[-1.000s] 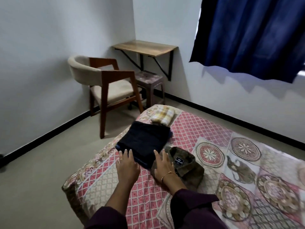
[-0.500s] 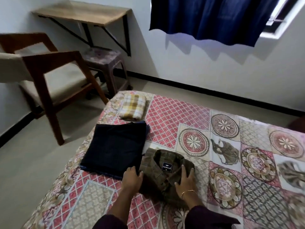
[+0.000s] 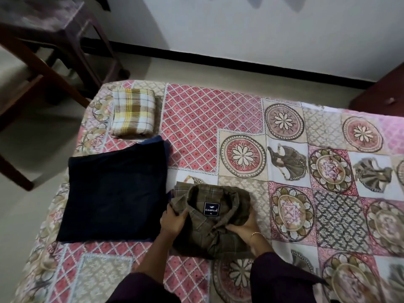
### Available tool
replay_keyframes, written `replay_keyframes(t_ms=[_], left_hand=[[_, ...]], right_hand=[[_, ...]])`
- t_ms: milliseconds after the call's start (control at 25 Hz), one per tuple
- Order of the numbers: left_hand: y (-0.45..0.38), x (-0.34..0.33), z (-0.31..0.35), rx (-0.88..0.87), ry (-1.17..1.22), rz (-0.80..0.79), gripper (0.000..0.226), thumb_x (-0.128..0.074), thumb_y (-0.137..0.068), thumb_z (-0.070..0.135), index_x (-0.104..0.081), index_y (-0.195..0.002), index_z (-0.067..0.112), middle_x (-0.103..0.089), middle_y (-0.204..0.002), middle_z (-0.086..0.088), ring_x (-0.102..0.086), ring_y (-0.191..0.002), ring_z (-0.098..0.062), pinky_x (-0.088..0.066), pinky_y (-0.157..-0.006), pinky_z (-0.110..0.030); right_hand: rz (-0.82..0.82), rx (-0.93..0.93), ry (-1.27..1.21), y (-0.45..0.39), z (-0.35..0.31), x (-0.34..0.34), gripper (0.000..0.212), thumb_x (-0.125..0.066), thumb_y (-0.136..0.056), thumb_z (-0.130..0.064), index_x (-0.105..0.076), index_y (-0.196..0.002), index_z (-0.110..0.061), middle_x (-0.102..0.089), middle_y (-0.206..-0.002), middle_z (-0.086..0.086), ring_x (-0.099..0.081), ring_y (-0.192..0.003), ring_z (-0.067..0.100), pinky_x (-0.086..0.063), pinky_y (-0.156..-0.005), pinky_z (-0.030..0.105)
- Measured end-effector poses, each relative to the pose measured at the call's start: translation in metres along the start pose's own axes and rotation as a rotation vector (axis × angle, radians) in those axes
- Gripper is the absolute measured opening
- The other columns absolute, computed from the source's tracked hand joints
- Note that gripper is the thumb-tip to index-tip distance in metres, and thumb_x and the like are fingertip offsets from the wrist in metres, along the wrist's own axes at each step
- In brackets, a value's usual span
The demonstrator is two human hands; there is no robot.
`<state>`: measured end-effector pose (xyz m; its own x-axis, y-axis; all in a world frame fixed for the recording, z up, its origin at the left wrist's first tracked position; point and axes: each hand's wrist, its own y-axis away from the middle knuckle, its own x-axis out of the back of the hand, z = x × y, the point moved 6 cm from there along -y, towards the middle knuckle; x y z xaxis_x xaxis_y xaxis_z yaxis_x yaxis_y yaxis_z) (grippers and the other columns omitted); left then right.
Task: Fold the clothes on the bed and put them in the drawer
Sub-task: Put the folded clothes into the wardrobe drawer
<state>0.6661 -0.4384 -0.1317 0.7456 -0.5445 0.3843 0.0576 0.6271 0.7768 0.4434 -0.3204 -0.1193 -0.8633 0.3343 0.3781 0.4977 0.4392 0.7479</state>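
A folded olive-brown checked shirt (image 3: 215, 219) with a dark collar label lies on the patterned bed cover (image 3: 240, 132) near the front edge. My left hand (image 3: 173, 221) grips its left side with the thumb on top. My right hand (image 3: 244, 229), with a gold bangle at the wrist, grips its right side. Just left of the shirt lies a folded dark navy garment (image 3: 115, 193), flat. Beyond it, at the bed's far left corner, sits a folded yellow-and-white checked cloth (image 3: 133, 113).
A wooden chair (image 3: 28, 68) and a dark stool (image 3: 54, 25) stand on the floor left of the bed. A brown wooden cabinet (image 3: 384, 92) stands at the far right against the white wall. The bed cover stretches right, bare of clothes.
My hands left the navy garment's near edge and moved right onto the olive shirt, then curled round its two sides. The view swung down and to the right.
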Motion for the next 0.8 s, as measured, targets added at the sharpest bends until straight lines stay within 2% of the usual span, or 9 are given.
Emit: replay_keyframes(t_ms=[160, 240, 320, 400, 440, 520, 640, 720, 800], left_hand=[[0.003, 0.0, -0.003, 0.18, 0.315, -0.099, 0.054, -0.067, -0.084, 0.034, -0.053, -0.127, 0.004, -0.061, -0.119, -0.015, -0.06, -0.106, -0.033, -0.049, -0.092, -0.039], [0.006, -0.006, -0.004, 0.221, 0.415, -0.158, 0.061, -0.067, -0.081, 0.046, -0.055, -0.126, 0.008, -0.064, -0.116, -0.015, -0.062, -0.102, -0.032, -0.051, -0.091, -0.041], [0.007, -0.014, -0.009, 0.216, 0.277, -0.124, 0.084, -0.059, -0.075, 0.069, -0.043, -0.138, 0.017, -0.049, -0.136, -0.016, -0.05, -0.12, -0.035, -0.041, -0.104, -0.044], [0.013, -0.013, -0.008, 0.193, 0.037, -0.001, 0.08, -0.048, -0.083, 0.067, -0.03, -0.145, 0.02, -0.027, -0.148, -0.02, -0.03, -0.134, -0.039, -0.028, -0.11, -0.042], [0.015, -0.012, -0.007, 0.179, 0.013, 0.052, 0.077, -0.046, -0.086, 0.063, -0.027, -0.147, 0.019, -0.022, -0.149, -0.021, -0.025, -0.135, -0.04, -0.026, -0.11, -0.042], [0.014, -0.012, -0.007, 0.16, 0.063, 0.081, 0.079, -0.051, -0.087, 0.057, -0.025, -0.146, 0.013, -0.024, -0.148, -0.021, -0.028, -0.133, -0.041, -0.029, -0.109, -0.044], [-0.001, -0.011, -0.019, 0.159, 0.298, 0.091, 0.085, -0.066, -0.08, 0.049, -0.03, -0.141, 0.003, -0.042, -0.139, -0.02, -0.046, -0.121, -0.038, -0.042, -0.101, -0.046], [-0.002, -0.011, -0.025, 0.189, 0.44, 0.019, 0.074, -0.07, -0.079, 0.045, -0.044, -0.133, 0.002, -0.056, -0.125, -0.019, -0.057, -0.107, -0.035, -0.05, -0.091, -0.043], [0.007, -0.013, -0.023, 0.187, 0.481, -0.096, 0.056, -0.067, -0.081, 0.043, -0.057, -0.12, 0.004, -0.065, -0.106, -0.017, -0.063, -0.092, -0.031, -0.053, -0.077, -0.036]], right_hand=[[-0.11, -0.103, -0.07, -0.011, 0.005, 0.0, 0.076, -0.089, -0.056, -0.011, -0.051, -0.123, -0.009, -0.063, -0.117, 0.009, -0.06, -0.107, 0.024, -0.049, -0.092, 0.034], [-0.143, -0.114, -0.106, -0.013, 0.004, 0.0, 0.068, -0.09, -0.054, -0.012, -0.06, -0.115, -0.007, -0.068, -0.11, 0.012, -0.064, -0.098, 0.024, -0.053, -0.088, 0.038], [-0.163, -0.111, -0.13, -0.01, 0.003, 0.001, 0.082, -0.094, -0.04, -0.025, -0.062, -0.113, -0.008, -0.069, -0.105, 0.011, -0.066, -0.094, 0.024, -0.054, -0.08, 0.033], [-0.171, -0.103, -0.148, -0.013, 0.01, 0.002, 0.104, -0.094, -0.017, -0.041, -0.063, -0.111, -0.009, -0.07, -0.101, 0.009, -0.067, -0.092, 0.024, -0.055, -0.077, 0.032], [-0.183, -0.111, -0.159, -0.016, 0.015, 0.001, 0.103, -0.094, -0.017, -0.042, -0.063, -0.11, -0.009, -0.07, -0.099, 0.009, -0.067, -0.091, 0.024, -0.055, -0.078, 0.034], [-0.193, -0.123, -0.204, -0.017, 0.017, 0.002, 0.087, -0.095, -0.03, -0.035, -0.062, -0.107, -0.009, -0.07, -0.096, 0.009, -0.067, -0.089, 0.025, -0.055, -0.081, 0.038], [-0.238, -0.17, -0.212, -0.012, 0.016, 0.001, 0.075, -0.094, -0.036, -0.038, -0.062, -0.097, -0.009, -0.07, -0.092, 0.01, -0.067, -0.086, 0.025, -0.056, -0.078, 0.037], [-0.283, -0.184, -0.254, -0.008, 0.012, -0.001, 0.042, -0.085, -0.063, -0.026, -0.064, -0.095, -0.008, -0.069, -0.087, 0.01, -0.066, -0.08, 0.025, -0.053, -0.069, 0.032], [-0.271, -0.243, -0.289, -0.004, 0.019, 0.001, 0.039, -0.078, -0.072, -0.019, -0.066, -0.106, -0.004, -0.07, -0.09, 0.016, -0.067, -0.079, 0.028, -0.055, -0.071, 0.035]])
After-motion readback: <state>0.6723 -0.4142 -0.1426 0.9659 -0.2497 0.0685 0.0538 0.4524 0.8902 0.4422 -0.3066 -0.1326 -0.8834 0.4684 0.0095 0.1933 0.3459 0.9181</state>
